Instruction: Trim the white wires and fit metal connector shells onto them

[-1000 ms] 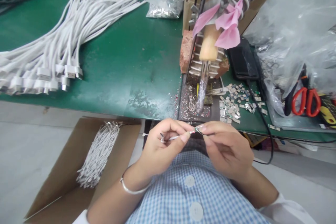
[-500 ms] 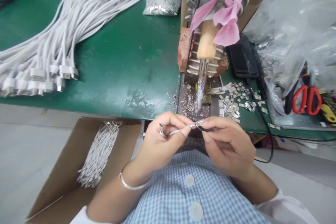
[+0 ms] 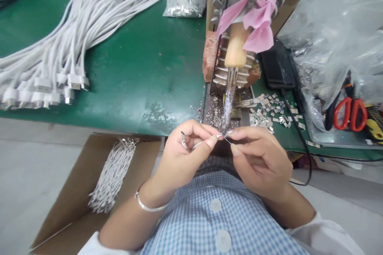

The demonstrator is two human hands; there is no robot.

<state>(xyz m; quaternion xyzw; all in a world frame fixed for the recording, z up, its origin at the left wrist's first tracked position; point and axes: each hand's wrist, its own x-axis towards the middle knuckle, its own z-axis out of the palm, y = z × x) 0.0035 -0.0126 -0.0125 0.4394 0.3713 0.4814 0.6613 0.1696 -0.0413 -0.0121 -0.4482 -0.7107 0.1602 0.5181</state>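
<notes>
My left hand [image 3: 185, 155] pinches a thin white cable [image 3: 200, 143] between thumb and forefinger, at the table's front edge. My right hand [image 3: 259, 159] is closed on a small metal piece [image 3: 227, 134] at the cable's tip. Both fingertips meet just under the tip of a fixed soldering iron [image 3: 229, 95] with a wooden handle and pink ribbon. Small metal shells [image 3: 269, 113] lie scattered right of the iron's tip.
A bundle of white USB cables [image 3: 60, 59] lies on the green table [image 3: 143, 71] at left. A cardboard box [image 3: 74, 203] with white cable pieces sits below. Red-handled scissors [image 3: 350, 113], plastic bags [image 3: 335, 36] and a black unit [image 3: 277, 67] are at right.
Both hands have moved up a little with the cable, so its tip now sits right under the iron's tip.
</notes>
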